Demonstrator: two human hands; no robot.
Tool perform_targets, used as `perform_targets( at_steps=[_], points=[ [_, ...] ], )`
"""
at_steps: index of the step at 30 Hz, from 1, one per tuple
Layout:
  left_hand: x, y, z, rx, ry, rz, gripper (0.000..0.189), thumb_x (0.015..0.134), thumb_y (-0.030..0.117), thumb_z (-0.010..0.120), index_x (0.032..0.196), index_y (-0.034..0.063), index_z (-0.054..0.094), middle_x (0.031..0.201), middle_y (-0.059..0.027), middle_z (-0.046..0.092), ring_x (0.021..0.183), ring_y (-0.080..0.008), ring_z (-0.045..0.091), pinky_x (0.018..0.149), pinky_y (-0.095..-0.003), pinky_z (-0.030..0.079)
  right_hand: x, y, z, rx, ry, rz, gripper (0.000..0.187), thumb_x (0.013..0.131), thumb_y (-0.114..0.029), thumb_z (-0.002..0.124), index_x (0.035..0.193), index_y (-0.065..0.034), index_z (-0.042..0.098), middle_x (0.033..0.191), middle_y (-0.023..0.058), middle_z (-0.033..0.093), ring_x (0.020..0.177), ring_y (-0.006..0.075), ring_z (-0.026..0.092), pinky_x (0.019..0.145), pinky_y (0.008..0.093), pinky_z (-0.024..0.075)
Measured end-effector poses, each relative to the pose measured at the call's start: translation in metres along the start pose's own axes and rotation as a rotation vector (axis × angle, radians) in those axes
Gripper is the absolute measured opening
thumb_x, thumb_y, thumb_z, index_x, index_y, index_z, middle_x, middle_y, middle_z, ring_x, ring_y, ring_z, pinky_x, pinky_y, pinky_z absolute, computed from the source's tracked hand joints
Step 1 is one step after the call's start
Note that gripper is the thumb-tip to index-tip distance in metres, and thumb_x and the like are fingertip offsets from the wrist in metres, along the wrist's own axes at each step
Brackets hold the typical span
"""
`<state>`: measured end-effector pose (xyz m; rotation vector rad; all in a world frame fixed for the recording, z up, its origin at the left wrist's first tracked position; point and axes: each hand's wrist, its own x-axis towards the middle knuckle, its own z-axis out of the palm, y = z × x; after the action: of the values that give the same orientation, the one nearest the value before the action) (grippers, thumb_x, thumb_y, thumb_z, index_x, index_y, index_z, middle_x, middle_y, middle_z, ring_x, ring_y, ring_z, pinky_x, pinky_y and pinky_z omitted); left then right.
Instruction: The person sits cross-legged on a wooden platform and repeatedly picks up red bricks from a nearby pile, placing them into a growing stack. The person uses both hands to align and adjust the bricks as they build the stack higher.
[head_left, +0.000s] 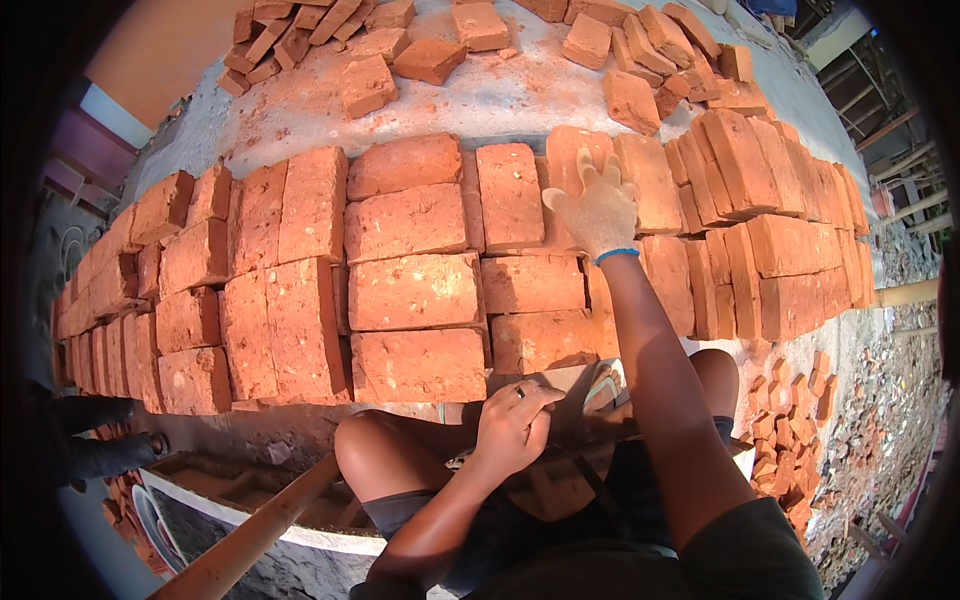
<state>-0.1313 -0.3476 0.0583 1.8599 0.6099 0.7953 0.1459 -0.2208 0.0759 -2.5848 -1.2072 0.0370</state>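
Observation:
A long stack of orange clay bricks (414, 292) runs across in front of me, some laid flat and others on edge. My right hand (598, 206) wears a pale knit glove with a blue cuff. Its fingers are spread, palm down, over a brick (571, 142) at the far side of the stack, and the fingertips appear to touch it. My left hand (516, 424) is bare, with a ring on one finger. It hovers near my knees just short of the stack's near edge, fingers curled, and nothing shows in it.
Loose bricks (430, 61) lie in heaps on the dusty concrete beyond the stack. More brick pieces (787, 442) are piled at the lower right beside rubble. A wooden pole (262, 525) slants at the lower left. Another person's legs (97, 435) stand at the left.

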Motion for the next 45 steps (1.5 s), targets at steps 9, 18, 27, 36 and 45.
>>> perform_targets(
  at_steps=[9,18,27,36,45],
  points=[
    [0.005,0.000,-0.010,0.024,0.021,0.000,0.031,0.079,-0.004,0.062,0.105,0.0039,0.076,0.089,-0.0136,0.071,0.083,-0.0351,0.070,0.076,-0.0451,0.057,0.025,-0.001,0.048,-0.218,-0.144,-0.056,0.088,0.092,-0.057,0.070,0.165,-0.0143,0.047,0.172,0.0240,0.035,0.144,0.0500,0.046,0.115,0.0615,0.0429],
    [0.010,-0.005,-0.009,-0.008,-0.007,-0.024,0.034,0.077,-0.004,0.062,0.107,0.0028,0.075,0.093,-0.0144,0.072,0.084,-0.0360,0.070,0.078,-0.0454,0.058,0.029,0.001,0.051,-0.159,-0.106,-0.035,0.083,0.091,-0.057,0.070,0.160,-0.0134,0.053,0.170,0.0245,0.038,0.143,0.0493,0.048,0.114,0.0618,0.0436],
    [0.015,-0.006,0.002,-0.049,-0.023,-0.030,0.037,0.077,-0.013,0.056,0.106,-0.0002,0.076,0.087,-0.0145,0.074,0.078,-0.0303,0.072,0.074,-0.0394,0.059,0.032,0.004,0.035,-0.064,-0.164,0.041,0.088,0.091,-0.058,0.071,0.163,-0.0134,0.050,0.171,0.0234,0.038,0.146,0.0503,0.047,0.118,0.0572,0.0436],
    [0.012,-0.009,0.004,0.017,-0.015,-0.013,0.033,0.079,-0.009,0.061,0.107,0.0021,0.075,0.089,-0.0142,0.072,0.082,-0.0340,0.071,0.077,-0.0446,0.058,0.036,0.004,0.044,-0.028,-0.154,0.017,0.087,0.092,-0.057,0.069,0.165,-0.0142,0.046,0.172,0.0242,0.036,0.150,0.0527,0.041,0.121,0.0591,0.0405],
    [0.006,-0.009,0.001,0.055,-0.063,-0.005,0.032,0.081,-0.001,0.064,0.112,0.0048,0.073,0.099,-0.0162,0.072,0.094,-0.0383,0.071,0.087,-0.0483,0.059,0.040,0.001,0.040,-0.126,-0.221,-0.006,0.093,0.094,-0.062,0.064,0.169,-0.0124,0.039,0.173,0.0264,0.033,0.150,0.0502,0.043,0.122,0.0566,0.0408]
  ],
)
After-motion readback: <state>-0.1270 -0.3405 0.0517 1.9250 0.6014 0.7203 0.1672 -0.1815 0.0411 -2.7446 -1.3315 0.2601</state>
